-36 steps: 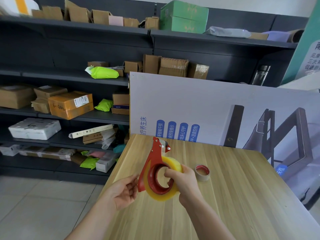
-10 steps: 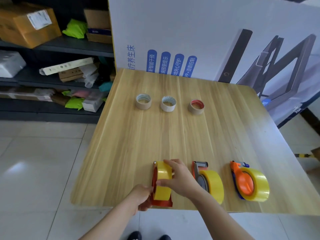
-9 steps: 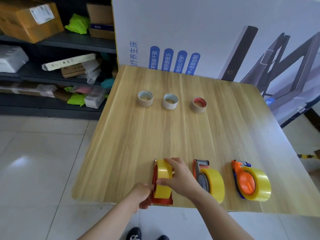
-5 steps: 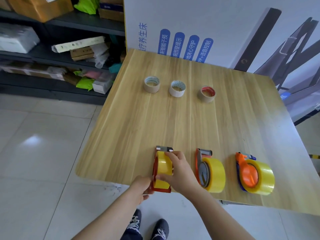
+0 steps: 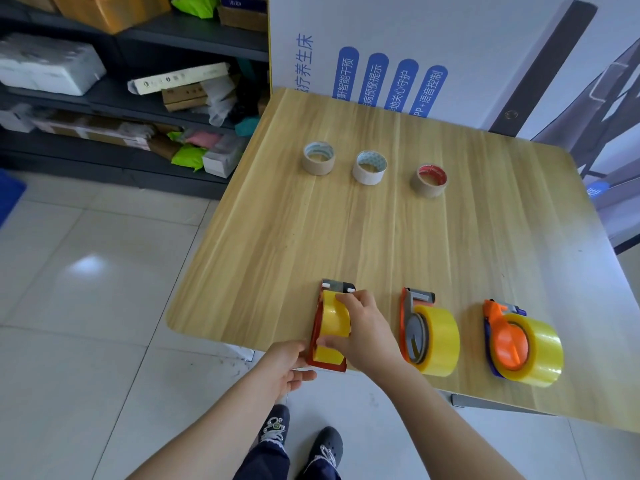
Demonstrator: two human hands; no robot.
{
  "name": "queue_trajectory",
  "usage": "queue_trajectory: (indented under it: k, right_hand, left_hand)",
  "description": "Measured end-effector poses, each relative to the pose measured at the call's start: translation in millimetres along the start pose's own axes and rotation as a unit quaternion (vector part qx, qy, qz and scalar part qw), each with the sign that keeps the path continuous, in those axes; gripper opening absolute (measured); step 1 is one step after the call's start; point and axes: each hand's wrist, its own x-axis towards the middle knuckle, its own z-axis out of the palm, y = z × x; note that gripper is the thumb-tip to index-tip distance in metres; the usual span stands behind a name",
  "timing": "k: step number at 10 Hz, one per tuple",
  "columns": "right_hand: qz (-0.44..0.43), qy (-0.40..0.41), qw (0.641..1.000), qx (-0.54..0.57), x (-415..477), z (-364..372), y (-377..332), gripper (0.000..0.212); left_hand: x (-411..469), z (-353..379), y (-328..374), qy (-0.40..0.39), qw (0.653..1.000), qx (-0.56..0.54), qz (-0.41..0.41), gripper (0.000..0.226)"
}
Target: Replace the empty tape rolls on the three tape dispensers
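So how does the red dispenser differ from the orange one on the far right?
The red dispenser sits at the left end of the row, gripped by the right hand with the left hand at its base; the orange dispenser lies untouched. The red one overhangs the table edge; the orange one doesn't. Both carry full yellow rolls.

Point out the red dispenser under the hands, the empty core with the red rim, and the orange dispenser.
red dispenser [image 5: 315, 355], head view, left side plate
empty core with the red rim [image 5: 428, 189], head view, cardboard outer wall
orange dispenser [image 5: 509, 346], head view, orange hub
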Motion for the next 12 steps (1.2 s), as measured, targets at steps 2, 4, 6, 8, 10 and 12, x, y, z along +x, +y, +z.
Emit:
queue_trajectory:
  k: [2, 4, 6, 8, 10, 12]
  right_hand:
    - [-0.005, 0.012, 1.000, -0.006, 0, 3, 0, 0.081]
    - [-0.023, -0.024, 0.999, -0.014, 4, -6, 2, 0.087]
    - [-0.043, -0.073, 0.996, -0.013, 10, -20, 8, 0.079]
    - [-0.040, -0.071, 0.996, -0.023, 9, -18, 5, 0.077]
    - [-0.034, -0.070, 0.995, -0.062, 5, -18, 1, 0.074]
    - [-0.028, -0.079, 0.993, -0.084, 2, -30, -7, 0.081]
  left_hand:
    - [-10, 0, 10, 0.001, 0.991, 0.126, 0.034, 0.034]
    - [-17, -6, 24, 0.080, 0.936, 0.258, 0.227, 0.034]
    - [-27, -2, 33, -0.022, 0.921, 0.228, 0.314, 0.020]
    - [-31, 1, 34, 0.012, 0.858, 0.368, 0.357, 0.038]
    - [-38, 2, 41, 0.042, 0.816, 0.445, 0.368, 0.048]
    - [-40, -1, 55, 0.075, 0.763, 0.517, 0.380, 0.039]
